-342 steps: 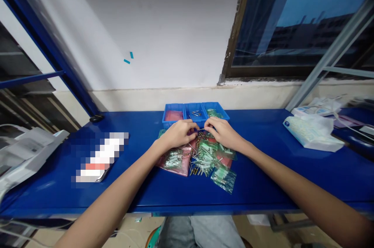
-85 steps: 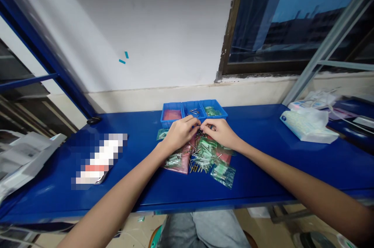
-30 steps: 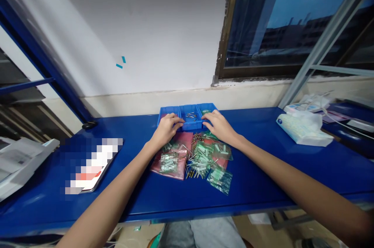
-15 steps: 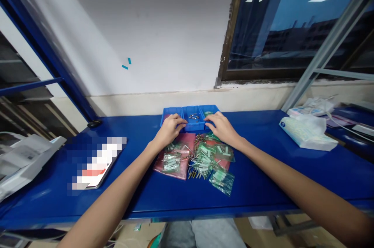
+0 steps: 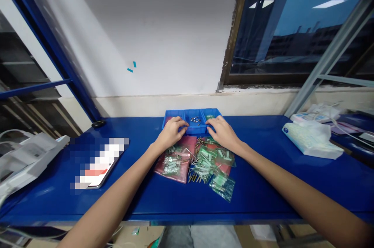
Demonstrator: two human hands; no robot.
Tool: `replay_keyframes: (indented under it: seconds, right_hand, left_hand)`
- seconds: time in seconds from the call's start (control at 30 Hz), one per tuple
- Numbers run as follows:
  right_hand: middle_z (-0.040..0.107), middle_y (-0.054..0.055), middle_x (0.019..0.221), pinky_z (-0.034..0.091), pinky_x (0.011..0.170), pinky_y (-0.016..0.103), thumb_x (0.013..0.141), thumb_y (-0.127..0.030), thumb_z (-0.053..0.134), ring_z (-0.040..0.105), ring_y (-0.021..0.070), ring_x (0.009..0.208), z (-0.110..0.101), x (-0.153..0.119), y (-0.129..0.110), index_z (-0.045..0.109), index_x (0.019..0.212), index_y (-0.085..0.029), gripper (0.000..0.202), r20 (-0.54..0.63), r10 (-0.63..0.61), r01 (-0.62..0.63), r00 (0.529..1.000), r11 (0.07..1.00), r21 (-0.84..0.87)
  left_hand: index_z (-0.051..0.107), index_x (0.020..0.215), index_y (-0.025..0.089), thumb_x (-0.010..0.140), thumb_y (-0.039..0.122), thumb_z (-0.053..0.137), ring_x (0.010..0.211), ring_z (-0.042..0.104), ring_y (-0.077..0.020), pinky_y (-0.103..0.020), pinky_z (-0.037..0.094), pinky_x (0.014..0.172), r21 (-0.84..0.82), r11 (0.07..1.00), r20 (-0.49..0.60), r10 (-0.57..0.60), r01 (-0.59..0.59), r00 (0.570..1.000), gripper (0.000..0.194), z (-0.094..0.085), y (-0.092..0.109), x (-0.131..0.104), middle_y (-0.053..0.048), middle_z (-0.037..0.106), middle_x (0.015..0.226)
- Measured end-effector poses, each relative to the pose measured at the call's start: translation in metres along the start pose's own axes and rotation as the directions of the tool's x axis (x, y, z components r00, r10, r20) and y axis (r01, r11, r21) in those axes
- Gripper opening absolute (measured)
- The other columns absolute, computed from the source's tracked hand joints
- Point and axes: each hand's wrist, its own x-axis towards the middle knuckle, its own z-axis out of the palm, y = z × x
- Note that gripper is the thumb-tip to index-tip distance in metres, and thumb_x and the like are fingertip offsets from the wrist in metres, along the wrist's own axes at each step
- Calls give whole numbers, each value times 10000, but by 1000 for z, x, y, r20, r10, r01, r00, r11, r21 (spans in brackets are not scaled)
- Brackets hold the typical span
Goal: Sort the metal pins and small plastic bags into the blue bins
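Three blue bins stand side by side toward the back of the blue table. My left hand has its fingers curled at the front of the left bin, fingertips against the edge by the middle one. My right hand mirrors it, thumb and fingers closed about the front edge between the middle and right bins. Several metal screws lie in the middle bin. Just below my hands spreads a pile of pink bags, clear bags of pale plugs and loose screws.
A phone, partly blurred out, lies at the left. White equipment occupies the far left, with a small black object behind. On the right are a tissue pack and cables. A wall and grey post bound the back.
The view has shifted slightly, so the scene sits a little lower and further right. Both hands stay at the bins, with barely any movement of the fingers.
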Motion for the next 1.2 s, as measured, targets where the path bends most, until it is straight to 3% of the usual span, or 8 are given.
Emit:
replay_keyframes:
  seconds: [0.5, 0.67, 0.73, 0.93, 1.2]
  right_hand:
    - [692, 119, 1020, 471, 880, 434, 962, -217, 482, 546, 284, 992, -1, -2, -5, 655, 1079, -163, 216, -13, -14, 14, 1000, 999, -39]
    - [642, 140, 1087, 476, 875, 415, 978, -189, 432, 551, 280, 1048, -14, 0, -18, 646, 1093, -163, 245, -52, -38, 32, 998, 993, -113]
    - [645, 130, 1053, 470, 878, 405, 989, -198, 427, 559, 270, 1034, -18, 0, -26, 651, 1058, -173, 235, -15, -70, 68, 997, 994, -88]
    - [681, 85, 945, 455, 861, 376, 963, -183, 511, 584, 242, 981, -7, -5, -34, 666, 936, -197, 158, 239, -133, 121, 962, 991, 63]
    - [704, 76, 959, 435, 814, 341, 930, -127, 526, 602, 230, 944, -5, -4, -35, 671, 903, -185, 158, 286, -54, 16, 957, 991, 133]
  left_hand:
    - [683, 1054, 179, 964, 205, 520, 934, 591, -230, -383, 473, 886, 49, 996, 30, 67, -69, 997, 188, -2, -3, 0, -83, 635, 984]
    - [661, 1087, 183, 945, 213, 539, 931, 598, -220, -381, 481, 883, 67, 995, -17, 72, -71, 997, 189, -9, 5, 0, -83, 613, 1000]
    - [668, 1044, 171, 946, 192, 513, 917, 596, -215, -367, 480, 862, 34, 995, -15, 99, -99, 995, 185, -10, 11, 1, -79, 622, 957]
    - [705, 983, 176, 934, 257, 560, 715, 606, -161, -288, 469, 680, -166, 982, 256, 132, -91, 958, 173, 0, 30, -2, -37, 683, 836]
    - [726, 868, 163, 900, 186, 573, 804, 652, -187, -299, 487, 768, -147, 988, 308, 97, -53, 947, 157, 14, 35, -3, -62, 721, 895]
